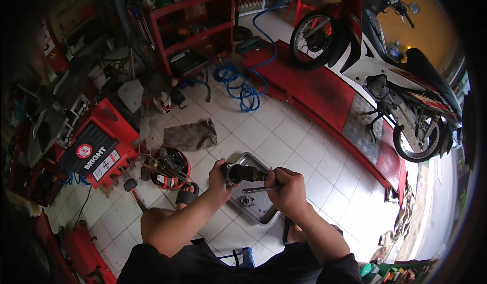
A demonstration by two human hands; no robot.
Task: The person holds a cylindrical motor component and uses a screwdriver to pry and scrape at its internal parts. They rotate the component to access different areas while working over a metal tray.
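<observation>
My left hand (221, 181) grips a dark cylindrical metal assembly (246, 173) by its round, ring-like left end. My right hand (284, 190) is closed at the assembly's right end, with a slim metal tool (255, 190) in it, pointing left below the cylinder. Beneath both hands a shallow steel tray (263, 218) rests on the tiled floor and holds a small silvery metal part (247, 201). Whether the tool's tip touches anything is unclear.
A tub of tools (167, 170), a grimy cloth (189, 134) and a red machine (101, 152) sit left. A motorbike (375, 81) stands on a red lift (309, 93) at right. A coiled blue hose (241, 88) and red trolley (193, 10) lie beyond.
</observation>
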